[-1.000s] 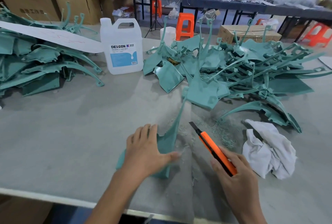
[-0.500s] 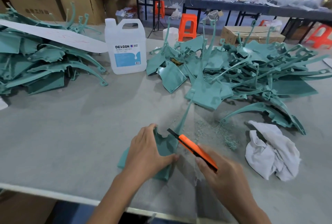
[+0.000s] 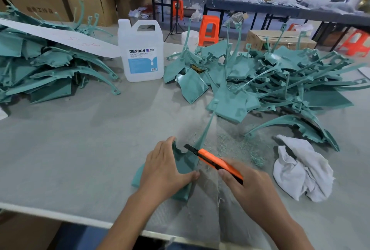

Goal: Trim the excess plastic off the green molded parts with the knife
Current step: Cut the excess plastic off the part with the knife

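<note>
A green molded part [image 3: 185, 162] lies on the grey table [image 3: 80, 149] near the front edge, its long thin stem reaching up and right. My left hand [image 3: 164, 169] lies on top of it, thumb along its right edge and fingers over its far rim. My right hand [image 3: 250, 187] grips an orange utility knife [image 3: 218, 162]. The black blade tip sits against the part's upper right edge, where the stem begins. Green shavings [image 3: 236, 147] are scattered just right of the blade.
A large heap of green parts [image 3: 270, 81] fills the right back of the table, a second heap [image 3: 40, 69] the left. A white jug [image 3: 141, 51] stands between them. A crumpled white rag [image 3: 302, 171] lies right of my right hand. Cardboard boxes stand behind.
My right hand has brought the knife down and left from above the table until the blade meets the part's edge. My left hand stays on the part.
</note>
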